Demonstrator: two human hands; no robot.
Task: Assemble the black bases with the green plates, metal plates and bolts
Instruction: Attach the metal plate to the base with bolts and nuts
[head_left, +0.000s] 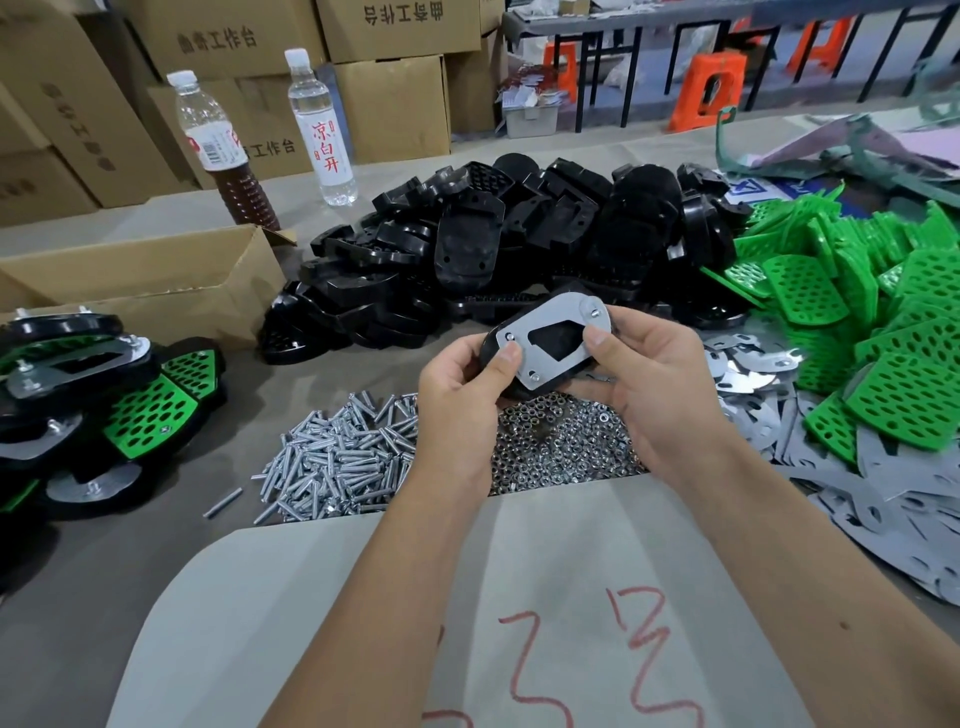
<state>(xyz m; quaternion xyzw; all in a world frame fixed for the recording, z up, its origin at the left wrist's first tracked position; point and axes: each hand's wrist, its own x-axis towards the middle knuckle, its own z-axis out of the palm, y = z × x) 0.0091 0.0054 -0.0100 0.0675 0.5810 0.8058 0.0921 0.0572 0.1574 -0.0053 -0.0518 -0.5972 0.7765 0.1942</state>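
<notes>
The underside of the black base (550, 358) is hidden by the left hand (462, 379) and the right hand (649, 384), and most of its top by the metal plate (550, 338). The finished assemblies (104, 395) are cut off at the left edge, and the green plates (857, 322) at the right edge. Part of the nut pile (561, 447) is covered by both hands. The writing on the brown bottle's label (215, 148) is blurred.

The held metal plate (553, 340) looks matt grey and smooth on a glossy black plastic base (491, 351). Bolts (337, 462) and nuts (566, 447) gleam bright metal. The perforated green plates (904, 353) are shiny plastic; the surface (130, 540) is covered in dull grey-brown paper.
</notes>
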